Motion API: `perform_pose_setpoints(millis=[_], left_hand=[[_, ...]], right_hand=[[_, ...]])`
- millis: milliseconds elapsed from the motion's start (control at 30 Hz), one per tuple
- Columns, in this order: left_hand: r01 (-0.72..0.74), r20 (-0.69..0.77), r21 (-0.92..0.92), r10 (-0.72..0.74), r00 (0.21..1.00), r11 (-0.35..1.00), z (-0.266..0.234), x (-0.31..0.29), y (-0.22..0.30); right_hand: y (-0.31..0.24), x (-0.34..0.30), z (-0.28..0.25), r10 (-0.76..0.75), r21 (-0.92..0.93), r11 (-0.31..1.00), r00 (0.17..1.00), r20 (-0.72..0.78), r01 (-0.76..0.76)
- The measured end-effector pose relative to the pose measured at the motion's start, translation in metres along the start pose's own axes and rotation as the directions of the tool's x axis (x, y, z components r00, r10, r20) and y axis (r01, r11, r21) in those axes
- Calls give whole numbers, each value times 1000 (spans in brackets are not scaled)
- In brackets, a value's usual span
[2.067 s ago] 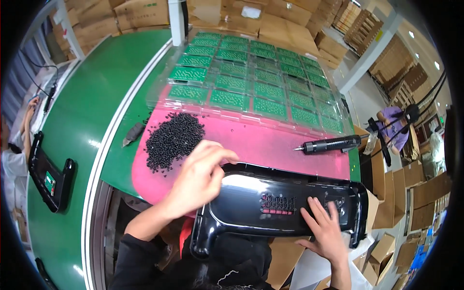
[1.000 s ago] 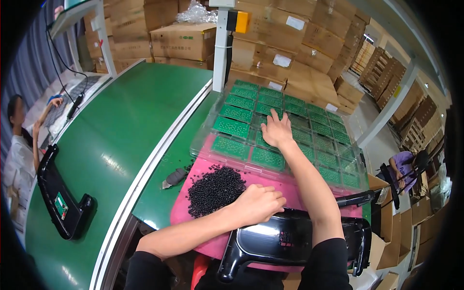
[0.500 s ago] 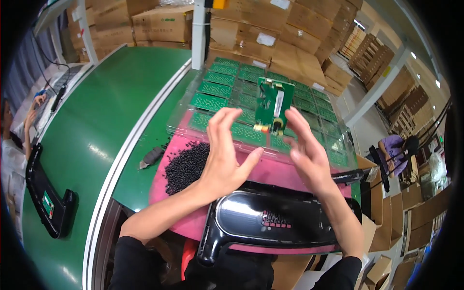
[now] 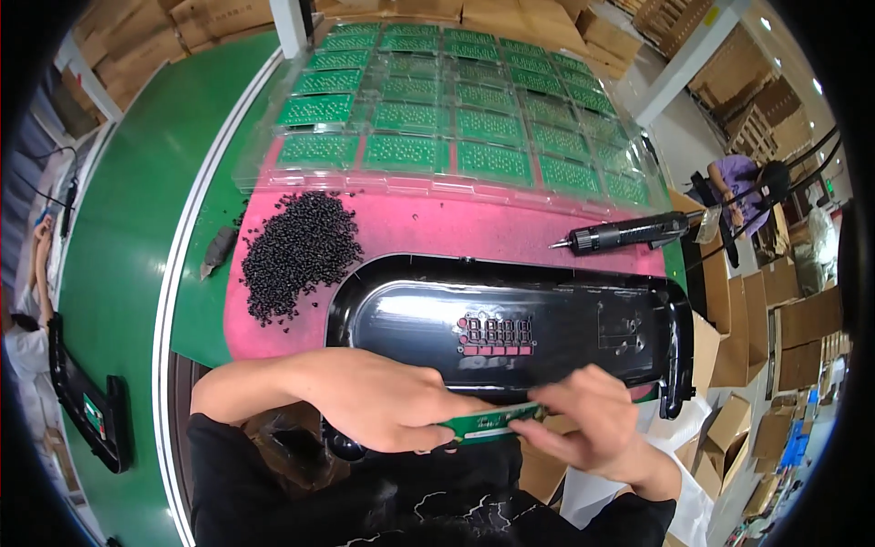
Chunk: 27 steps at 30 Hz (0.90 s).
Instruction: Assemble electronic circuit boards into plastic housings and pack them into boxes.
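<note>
Head view: my left hand [image 4: 387,401] and right hand [image 4: 592,419] both pinch a green circuit board [image 4: 490,422] at opposite ends. I see it by the near edge of the black shell [image 4: 574,333]; contact unclear. Beyond the shell: pink mat [image 4: 465,223], black screwdriver [image 4: 629,234].

The left hand [image 4: 383,407] pinches, its fingers pointing right. Just right of it, the right hand [image 4: 588,421] pinches with bent fingers.
</note>
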<state>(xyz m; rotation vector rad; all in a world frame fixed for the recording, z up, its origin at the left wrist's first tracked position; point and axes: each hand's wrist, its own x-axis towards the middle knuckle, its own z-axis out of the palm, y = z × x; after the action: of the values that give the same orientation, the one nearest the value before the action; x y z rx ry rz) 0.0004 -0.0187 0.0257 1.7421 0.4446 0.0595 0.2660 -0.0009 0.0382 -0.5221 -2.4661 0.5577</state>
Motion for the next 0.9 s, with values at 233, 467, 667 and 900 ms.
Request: perform_pose_setpoints(millis=[233,467,667,900], left_hand=[[-22,-123,-68,13,992,997,-5,2,-7],[-2,-569,176,103,816,984,-15,5,-4],[122,-663,332,139,735,935,-14,7,-14],[323,-699,463,117,705,825,-15,12,-22]], right_hand=[[-7,-28,-1,407,301,860,910,81,-412],[18,-33,-4,680,582,515,713,168,-629],[35,-22,-6,630,490,547,719,292,-679],[66,-10,4,487,208,839,865,121,-502]])
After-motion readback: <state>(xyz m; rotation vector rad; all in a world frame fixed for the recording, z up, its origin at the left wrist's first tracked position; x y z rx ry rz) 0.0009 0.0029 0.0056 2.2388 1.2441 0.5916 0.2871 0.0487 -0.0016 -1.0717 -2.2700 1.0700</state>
